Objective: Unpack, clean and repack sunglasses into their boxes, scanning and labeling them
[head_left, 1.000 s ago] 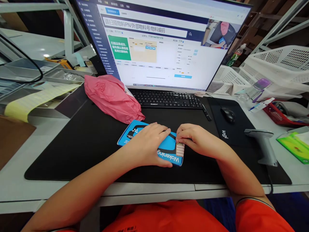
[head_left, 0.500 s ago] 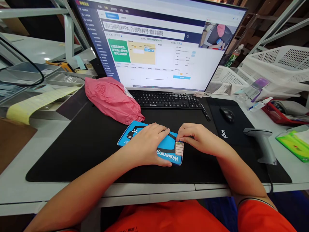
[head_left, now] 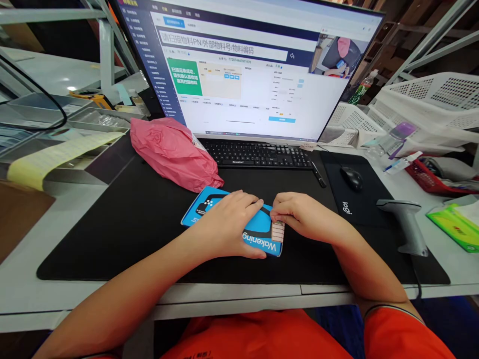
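Observation:
A flat blue box (head_left: pixel 204 207) printed "Wakening" lies on the black desk mat (head_left: pixel 123 224) in front of me. My left hand (head_left: pixel 228 224) rests flat on top of the box, fingers stretched out, thumb along its near edge. My right hand (head_left: pixel 299 214) is curled at the box's right end, fingertips pinched on a small striped label (head_left: pixel 278 231) that sits on the box's corner.
A crumpled pink bag (head_left: pixel 172 149) lies behind the box. A keyboard (head_left: pixel 258 153) and a large monitor (head_left: pixel 243 70) stand beyond. Mouse (head_left: pixel 352 177) and grey barcode scanner (head_left: pixel 406 222) are at right, with white baskets (head_left: pixel 426 99) and a green packet (head_left: pixel 458 224). Trays with yellow paper (head_left: pixel 56 154) sit left.
My right fingertips have shifted slightly left on the label at the box's corner. My left hand and the box stay in place.

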Motion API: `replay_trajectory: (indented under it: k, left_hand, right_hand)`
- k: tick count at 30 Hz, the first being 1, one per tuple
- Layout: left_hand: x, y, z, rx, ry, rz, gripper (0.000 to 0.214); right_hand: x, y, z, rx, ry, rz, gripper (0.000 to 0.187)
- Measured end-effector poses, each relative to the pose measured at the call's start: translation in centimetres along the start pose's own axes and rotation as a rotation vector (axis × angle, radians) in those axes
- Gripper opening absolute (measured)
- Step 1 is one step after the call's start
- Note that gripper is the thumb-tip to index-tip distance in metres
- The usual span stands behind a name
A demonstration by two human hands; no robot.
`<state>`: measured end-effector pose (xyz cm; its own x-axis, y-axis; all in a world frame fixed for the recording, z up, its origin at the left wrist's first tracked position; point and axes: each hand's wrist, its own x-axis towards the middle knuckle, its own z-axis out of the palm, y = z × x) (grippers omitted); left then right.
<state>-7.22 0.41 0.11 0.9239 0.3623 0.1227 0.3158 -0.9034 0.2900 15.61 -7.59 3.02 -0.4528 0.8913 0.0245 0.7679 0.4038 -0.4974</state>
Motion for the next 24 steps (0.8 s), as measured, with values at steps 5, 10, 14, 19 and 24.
replay_trajectory:
  k: [5, 10, 14, 19, 24]
  left_hand:
    - [0.18, -0.07, -0.02, -0.005, 0.000, -0.007, 0.106]
    - [0.28, -0.04, -0.14, 0.002, -0.001, -0.009, 0.105]
    - [0.28, -0.04, -0.06, 0.005, 0.003, -0.010, 0.106]
    - [0.15, -0.07, 0.13, 0.002, 0.011, 0.006, 0.105]
    - [0.13, -0.06, 0.12, -0.013, 0.029, 0.004, 0.103]
  right_hand:
    - [-0.07, 0.57, -0.27, 0.074, 0.062, -0.010, 0.017]
    - [0.03, 0.82, 0.24, 0.106, 0.081, -0.045, 0.015]
    - [0.15, 0.98, 0.48, 0.105, 0.098, -0.050, 0.009]
    - [0.27, 0.66, 0.27, -0.016, 0.069, -0.041, 0.010]
    - [0.38, 0.06, 0.18, -0.253, 0.079, -0.080, 0.013]
